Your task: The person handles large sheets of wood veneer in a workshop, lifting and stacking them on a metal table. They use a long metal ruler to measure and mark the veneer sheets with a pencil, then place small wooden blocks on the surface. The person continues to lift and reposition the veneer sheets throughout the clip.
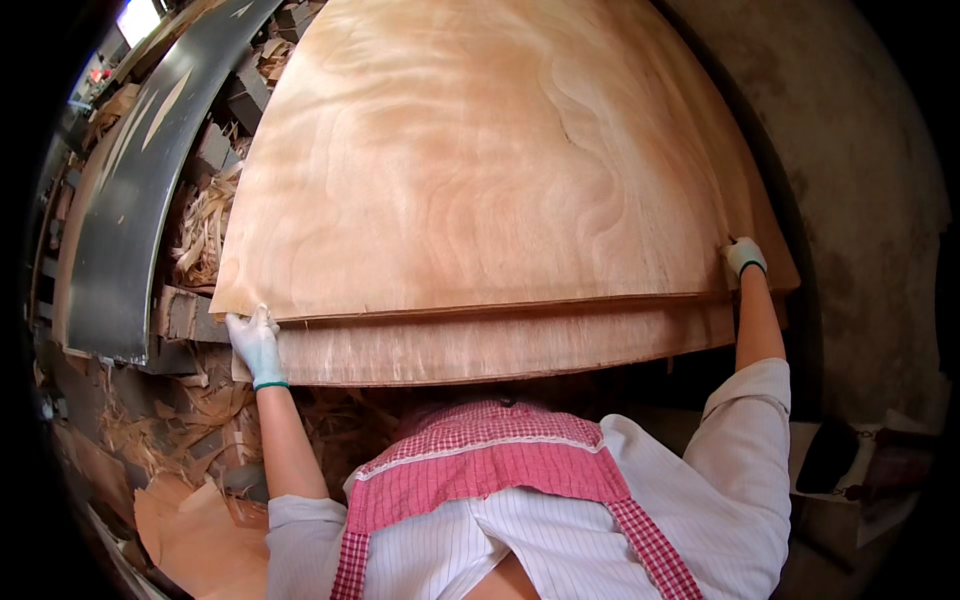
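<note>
A large, pale brown wood veneer sheet (pixel 450 190) with wavy grain spreads out in front of me. My left hand (pixel 256 345), in a white glove with a green cuff, is closed on its near left corner, thumb on top and fingers hidden beneath. At the near right, my right hand (pixel 745 257), gloved the same way, grips the sheet's side edge; its fingers are partly hidden. Below this sheet a second wood sheet (pixel 500 347) shows as a strip, its near edge closer to me. How many layers my hands hold is hard to see.
A dark, smooth panel (pixel 140 190) lies to the left. Between it and the wood are grey blocks (pixel 212 150) and veneer scraps (pixel 205 225). More torn scraps (pixel 190 420) litter the lower left. A bare concrete-like surface (pixel 850 150) runs along the right.
</note>
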`<state>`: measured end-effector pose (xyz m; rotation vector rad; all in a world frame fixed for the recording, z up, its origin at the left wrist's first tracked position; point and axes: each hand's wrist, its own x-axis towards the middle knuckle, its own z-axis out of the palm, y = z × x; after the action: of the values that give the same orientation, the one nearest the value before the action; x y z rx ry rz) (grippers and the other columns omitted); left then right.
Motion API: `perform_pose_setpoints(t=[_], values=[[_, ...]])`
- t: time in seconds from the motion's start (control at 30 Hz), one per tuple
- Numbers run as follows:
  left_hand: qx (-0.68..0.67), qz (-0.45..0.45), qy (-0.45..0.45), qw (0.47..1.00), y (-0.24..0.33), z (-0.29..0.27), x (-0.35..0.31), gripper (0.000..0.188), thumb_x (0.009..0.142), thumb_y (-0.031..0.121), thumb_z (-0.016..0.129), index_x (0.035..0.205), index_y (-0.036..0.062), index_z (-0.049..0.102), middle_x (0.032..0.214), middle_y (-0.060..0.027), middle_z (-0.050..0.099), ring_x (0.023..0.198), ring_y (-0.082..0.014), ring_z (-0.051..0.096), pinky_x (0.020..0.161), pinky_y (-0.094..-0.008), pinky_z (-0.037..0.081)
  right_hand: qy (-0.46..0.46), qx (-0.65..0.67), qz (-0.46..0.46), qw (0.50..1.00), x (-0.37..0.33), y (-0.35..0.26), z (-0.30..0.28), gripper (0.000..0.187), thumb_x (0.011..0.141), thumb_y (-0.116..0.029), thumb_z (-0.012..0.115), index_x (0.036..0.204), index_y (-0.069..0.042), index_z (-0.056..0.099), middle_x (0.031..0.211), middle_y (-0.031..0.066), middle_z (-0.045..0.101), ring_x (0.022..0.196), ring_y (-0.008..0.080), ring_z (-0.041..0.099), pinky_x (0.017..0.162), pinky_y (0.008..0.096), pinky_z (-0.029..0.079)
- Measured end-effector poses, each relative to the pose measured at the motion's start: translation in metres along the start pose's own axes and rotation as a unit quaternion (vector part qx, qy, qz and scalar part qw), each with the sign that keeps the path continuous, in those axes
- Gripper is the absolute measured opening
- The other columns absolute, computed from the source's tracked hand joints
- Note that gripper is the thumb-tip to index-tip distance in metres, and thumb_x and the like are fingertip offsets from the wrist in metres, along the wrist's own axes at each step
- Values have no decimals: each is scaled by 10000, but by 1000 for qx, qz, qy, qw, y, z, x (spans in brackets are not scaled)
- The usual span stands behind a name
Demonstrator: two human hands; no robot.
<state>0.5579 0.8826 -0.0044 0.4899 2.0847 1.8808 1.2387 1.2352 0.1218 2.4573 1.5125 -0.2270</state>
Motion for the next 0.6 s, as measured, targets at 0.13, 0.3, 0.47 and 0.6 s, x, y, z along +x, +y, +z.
perform_pose_setpoints(t=[0.13, 0.3, 0.47, 0.6], values=[[5, -5, 0, 1000, -2, -2, 1, 218, 881, 15, 587, 997, 39, 404, 750, -9, 484, 548, -52, 421, 436, -203, 353, -53, -4, 6, 999, 10, 0, -4, 584, 854, -350, 624, 1318, -17, 504, 1269, 187, 566, 1151, 322, 552, 966, 407, 440], [0, -18, 25, 1000, 21, 2, -17, 307, 890, 141, 639, 1068, 19, 421, 795, -32, 484, 574, -67, 439, 444, -207, 369, -5, 32, -15, 999, 5, 16, 7, 648, 830, -393, 635, 1334, -15, 480, 1258, 195, 571, 1148, 329, 550, 953, 400, 439], [317, 219, 135, 913, 70, 11, -70, 392, 933, 195, 572, 1223, -52, 482, 1141, -207, 520, 1039, -300, 517, 910, -420, 414, 64, 156, -126, 977, -53, 91, 35, 544, 841, -318, 614, 1280, -21, 491, 1255, 213, 556, 1153, 366, 523, 965, 412, 420], [475, 242, -50, 845, 83, 70, -107, 427, 863, 346, 593, 1205, 91, 570, 1291, -155, 513, 1255, -311, 406, 1096, -457, 243, 66, 122, -132, 981, -74, 113, 49, 405, 876, -274, 590, 1179, -7, 556, 1083, 219, 631, 1063, 383, 568, 875, 445, 453]])
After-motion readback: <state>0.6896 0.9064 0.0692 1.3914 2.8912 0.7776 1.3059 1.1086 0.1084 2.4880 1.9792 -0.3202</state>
